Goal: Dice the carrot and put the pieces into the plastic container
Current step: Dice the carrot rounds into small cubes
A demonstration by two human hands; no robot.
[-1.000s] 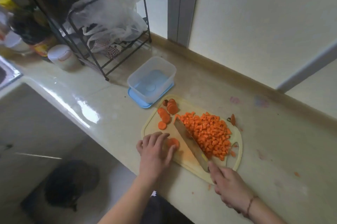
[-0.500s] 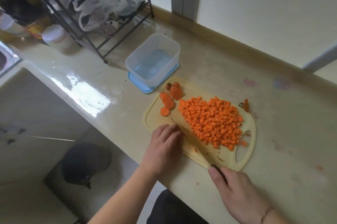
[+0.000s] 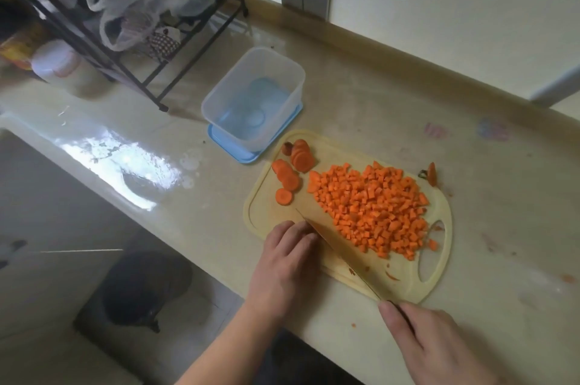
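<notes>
Risk is greatest at the left hand [image 3: 287, 262]: its curled fingers [image 3: 293, 232] press down on something hidden beneath them, directly against the knife [image 3: 337, 248] blade, so a slip cuts them. The right hand [image 3: 430, 340] grips the handle. Diced carrot [image 3: 372, 209] lies heaped mid-board on the cutting board [image 3: 439, 212], right of centre; jostling spills cubes onto the surface [image 3: 392, 108]. Uncut slices [image 3: 290, 169] lie upper left, beside the empty plastic container [image 3: 254, 99].

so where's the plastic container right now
In the head view the plastic container stands open on its blue lid on the counter, just beyond the far left corner of the cutting board, in front of the wire rack.
</notes>
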